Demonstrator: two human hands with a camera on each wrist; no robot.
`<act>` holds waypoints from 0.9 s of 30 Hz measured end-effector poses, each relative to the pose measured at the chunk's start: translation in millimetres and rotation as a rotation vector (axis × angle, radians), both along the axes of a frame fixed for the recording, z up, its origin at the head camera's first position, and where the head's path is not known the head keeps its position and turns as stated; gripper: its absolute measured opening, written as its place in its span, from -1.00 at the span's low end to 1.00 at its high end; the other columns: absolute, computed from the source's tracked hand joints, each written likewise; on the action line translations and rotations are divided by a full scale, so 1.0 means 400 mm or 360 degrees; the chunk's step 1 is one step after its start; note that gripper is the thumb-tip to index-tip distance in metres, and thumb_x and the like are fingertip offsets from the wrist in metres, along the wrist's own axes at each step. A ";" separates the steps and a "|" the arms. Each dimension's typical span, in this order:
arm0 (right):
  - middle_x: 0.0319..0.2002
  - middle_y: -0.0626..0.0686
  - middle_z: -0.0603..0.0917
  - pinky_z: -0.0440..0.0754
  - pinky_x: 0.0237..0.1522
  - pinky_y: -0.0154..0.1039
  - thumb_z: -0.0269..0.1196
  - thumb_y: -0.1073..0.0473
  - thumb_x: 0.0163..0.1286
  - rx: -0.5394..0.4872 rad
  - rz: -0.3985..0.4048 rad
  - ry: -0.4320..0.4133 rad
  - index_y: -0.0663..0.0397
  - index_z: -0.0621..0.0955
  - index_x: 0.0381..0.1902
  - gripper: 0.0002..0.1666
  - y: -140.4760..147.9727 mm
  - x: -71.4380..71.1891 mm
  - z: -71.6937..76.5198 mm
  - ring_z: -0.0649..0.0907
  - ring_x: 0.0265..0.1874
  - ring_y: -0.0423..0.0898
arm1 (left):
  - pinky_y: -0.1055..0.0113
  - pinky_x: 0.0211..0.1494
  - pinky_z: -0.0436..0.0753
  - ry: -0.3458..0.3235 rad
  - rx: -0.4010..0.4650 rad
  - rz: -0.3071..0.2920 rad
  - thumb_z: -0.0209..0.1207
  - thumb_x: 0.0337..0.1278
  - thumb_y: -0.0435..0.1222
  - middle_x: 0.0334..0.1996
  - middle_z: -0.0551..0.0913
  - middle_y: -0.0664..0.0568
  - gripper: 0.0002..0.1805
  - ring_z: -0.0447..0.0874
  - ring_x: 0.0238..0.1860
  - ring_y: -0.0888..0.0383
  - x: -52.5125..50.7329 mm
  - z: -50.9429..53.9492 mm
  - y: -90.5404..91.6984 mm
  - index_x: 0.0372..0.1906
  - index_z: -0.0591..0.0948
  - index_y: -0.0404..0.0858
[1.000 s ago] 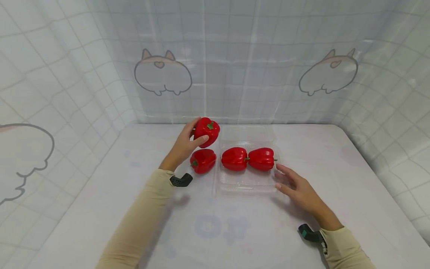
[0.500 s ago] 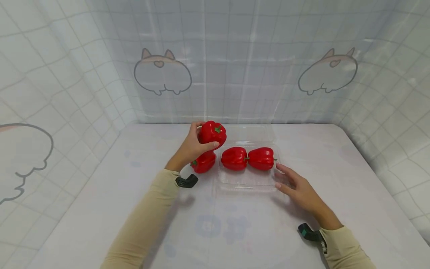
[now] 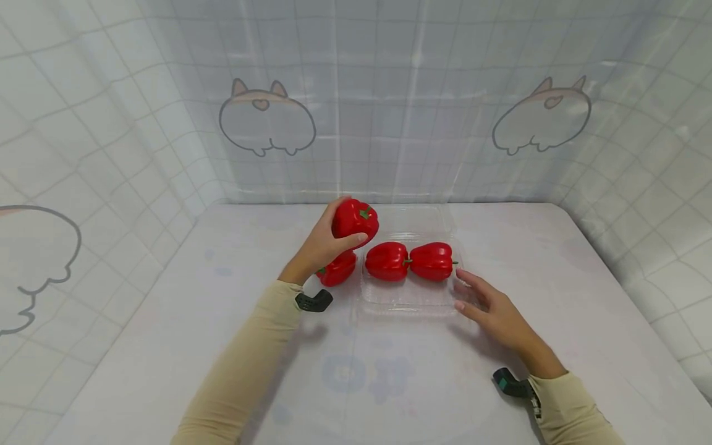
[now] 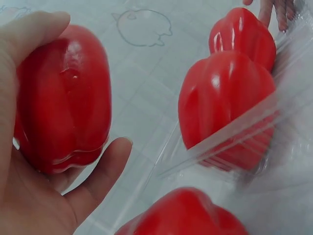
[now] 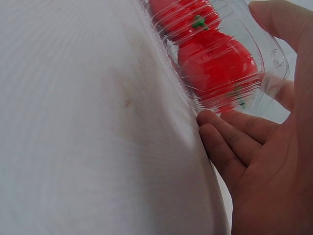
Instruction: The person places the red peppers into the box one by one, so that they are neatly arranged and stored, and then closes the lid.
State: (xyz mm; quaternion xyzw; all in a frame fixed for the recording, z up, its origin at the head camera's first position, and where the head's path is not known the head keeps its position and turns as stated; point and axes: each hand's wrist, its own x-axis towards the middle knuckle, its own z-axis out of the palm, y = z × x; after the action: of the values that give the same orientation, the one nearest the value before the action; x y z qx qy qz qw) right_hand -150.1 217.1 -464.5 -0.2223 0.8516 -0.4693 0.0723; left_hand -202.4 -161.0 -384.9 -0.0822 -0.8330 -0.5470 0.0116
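My left hand grips a red bell pepper above the table, its green stem facing right; in the left wrist view the thumb and fingers wrap round this pepper. Below it a second pepper lies on the table, partly hidden. Two more peppers lie side by side in the back of a clear plastic container. My right hand is at the container's right side, fingers relaxed; in the right wrist view the fingertips of this hand are beside its wall.
The container's clear lid lies folded back behind it. A white sheet covers the table. Behind and at both sides hangs a gridded curtain with cartoon drawings.
My left hand has moved right with its pepper, towards the container, and now covers part of the pepper on the table. The right hand has stayed in place.
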 end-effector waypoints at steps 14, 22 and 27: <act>0.46 0.16 0.35 0.46 0.22 0.20 0.28 0.02 0.44 0.0005 -0.0011 -0.0025 -0.11 0.21 0.57 -0.17 -0.003 0.002 0.006 0.41 0.39 0.17 | -0.01 0.20 0.57 0.0012 0.0281 -0.0222 -0.08 0.49 0.01 0.32 0.36 0.04 -0.39 0.36 0.30 -0.01 0.006 -0.008 0.016 0.54 0.14 0.06; 0.47 0.14 0.34 0.46 0.22 0.19 0.28 0.04 0.44 -0.0001 -0.0006 -0.0016 -0.13 0.21 0.56 -0.17 -0.003 0.001 0.008 0.42 0.38 0.15 | 0.04 0.18 0.60 0.0035 0.0272 -0.0282 -0.03 0.46 -0.11 0.27 0.41 0.06 -0.44 0.40 0.25 0.01 0.021 0.004 0.047 0.48 0.24 -0.01; 0.45 0.15 0.36 0.46 0.21 0.19 0.28 0.04 0.44 0.0004 -0.0008 -0.0025 -0.12 0.21 0.56 -0.17 -0.001 0.001 0.009 0.43 0.37 0.15 | 0.07 0.15 0.63 0.0070 0.0196 -0.0292 0.07 0.41 -0.13 0.27 0.42 0.06 -0.46 0.42 0.24 0.03 0.027 0.004 0.066 0.44 0.32 -0.03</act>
State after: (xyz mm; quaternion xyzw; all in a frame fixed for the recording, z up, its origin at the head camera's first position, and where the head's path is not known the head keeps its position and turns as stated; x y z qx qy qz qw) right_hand -149.7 216.5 -461.0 -0.2164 0.8522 -0.4700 0.0780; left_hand -191.7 -134.7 -383.1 -0.1692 -0.7863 -0.5941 -0.0152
